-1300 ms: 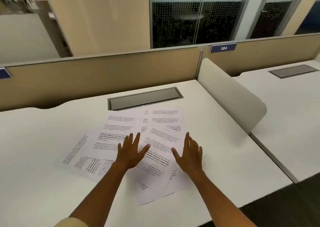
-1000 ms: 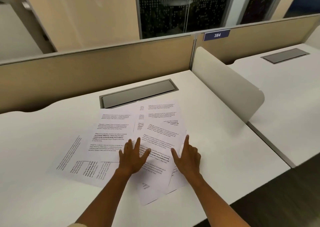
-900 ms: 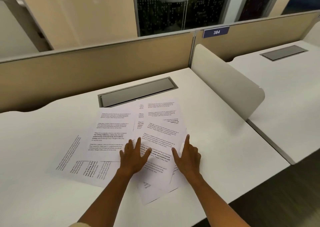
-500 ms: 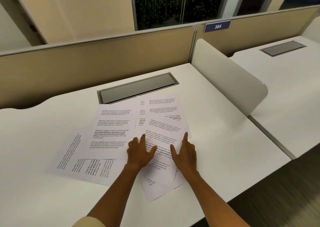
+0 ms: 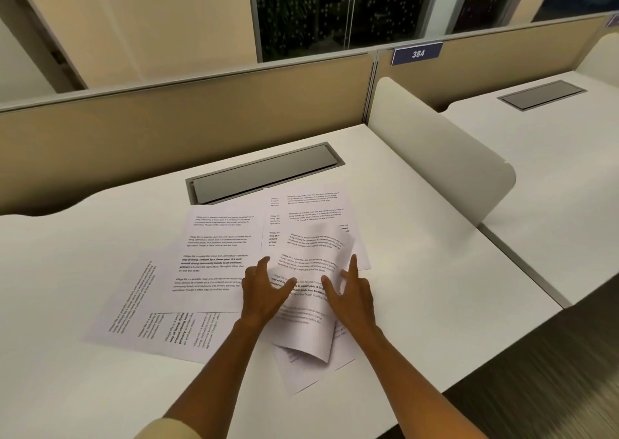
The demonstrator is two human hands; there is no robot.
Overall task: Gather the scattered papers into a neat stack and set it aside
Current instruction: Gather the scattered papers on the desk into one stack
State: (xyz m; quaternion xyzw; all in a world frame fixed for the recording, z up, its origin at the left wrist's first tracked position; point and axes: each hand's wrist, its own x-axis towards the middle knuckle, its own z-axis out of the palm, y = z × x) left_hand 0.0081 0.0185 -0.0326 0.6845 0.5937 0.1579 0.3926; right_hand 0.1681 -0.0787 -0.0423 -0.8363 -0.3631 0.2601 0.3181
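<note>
Several printed white papers [image 5: 217, 264] lie fanned and overlapping on the white desk [image 5: 67, 271]. The top sheet [image 5: 308, 321] sits between my hands, bowed, with its right edge raised and blurred. My left hand [image 5: 264, 294] grips its left edge, thumb on top and fingers curled. My right hand [image 5: 351, 298] pinches its lifted right edge, thumb on the print and fingers behind. A sideways sheet [image 5: 140, 311] sticks out at the left, and another sheet [image 5: 311, 210] lies further back.
A grey cable hatch [image 5: 264, 170] is set into the desk just behind the papers. A beige partition [image 5: 167, 127] closes the back. A rounded white divider [image 5: 442, 163] stands on the right, with a neighbouring desk [image 5: 552, 170] beyond. The desk's front edge drops to dark floor at lower right.
My hands have closed in from flat on the papers onto the top sheet's edges. Its right side has lifted and the sheet now bows. The camera has shifted slightly.
</note>
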